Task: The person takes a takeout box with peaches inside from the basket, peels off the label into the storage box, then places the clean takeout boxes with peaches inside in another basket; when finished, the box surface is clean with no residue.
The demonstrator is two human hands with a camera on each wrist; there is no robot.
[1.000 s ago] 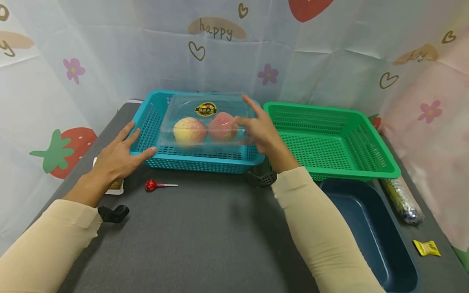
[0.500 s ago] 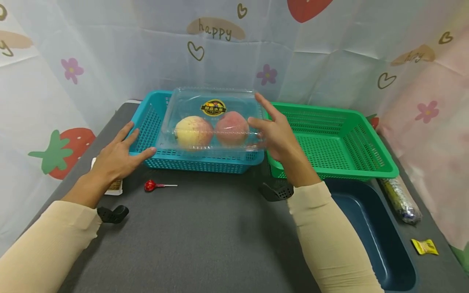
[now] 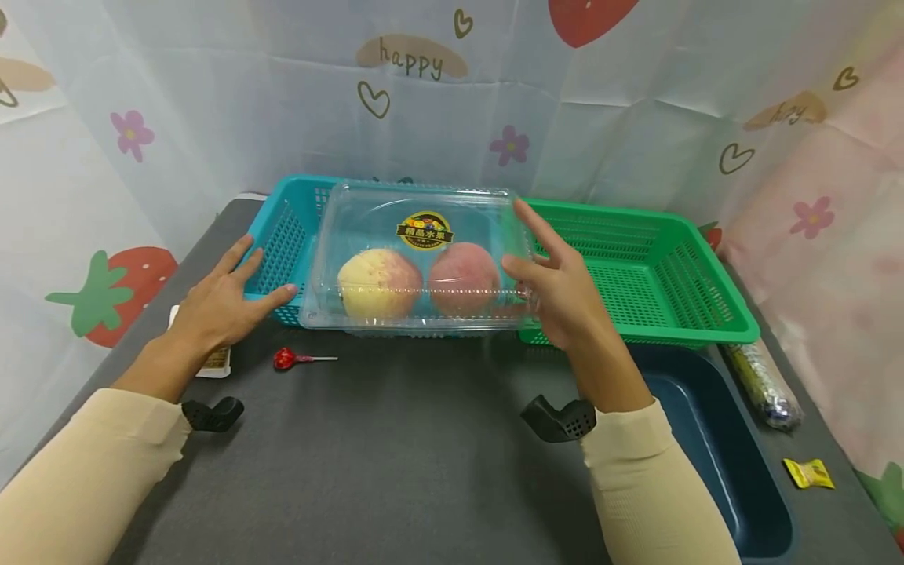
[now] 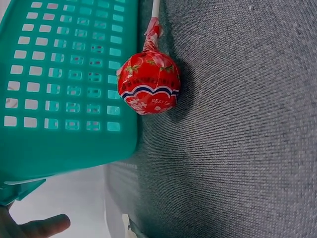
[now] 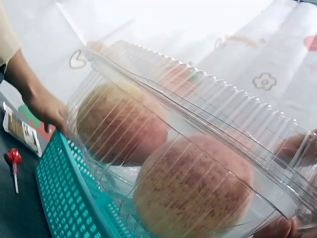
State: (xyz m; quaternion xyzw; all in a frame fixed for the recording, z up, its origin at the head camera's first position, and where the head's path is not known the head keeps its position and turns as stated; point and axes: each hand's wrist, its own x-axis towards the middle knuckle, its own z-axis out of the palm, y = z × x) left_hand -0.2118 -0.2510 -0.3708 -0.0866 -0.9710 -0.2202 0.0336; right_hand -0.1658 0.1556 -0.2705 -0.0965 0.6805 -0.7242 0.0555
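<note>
A clear plastic clamshell box (image 3: 417, 259) holds a yellowish peach (image 3: 379, 284) and a pink peach (image 3: 463, 279) under a round label. My right hand (image 3: 558, 289) grips its right end, thumb on the front and fingers along the side, and holds it above the front rim of the teal basket (image 3: 282, 235). The right wrist view shows the box (image 5: 198, 148) close up, over the teal basket (image 5: 69, 188). My left hand (image 3: 226, 302) rests on the basket's front left corner with its fingers straight. A red lollipop (image 3: 286, 359) lies on the mat beside that hand, seen close in the left wrist view (image 4: 148, 84).
A green basket (image 3: 636, 267) stands right of the teal one. In front of it is a dark blue bin (image 3: 713, 463). A wrapped roll (image 3: 763, 384) and a yellow sweet (image 3: 808, 473) lie at the right edge. A white packet (image 3: 215, 362) lies under my left wrist.
My right hand has lifted the box of peaches out of the teal basket and drawn it up and towards me. My left hand has stayed on the basket's corner.
</note>
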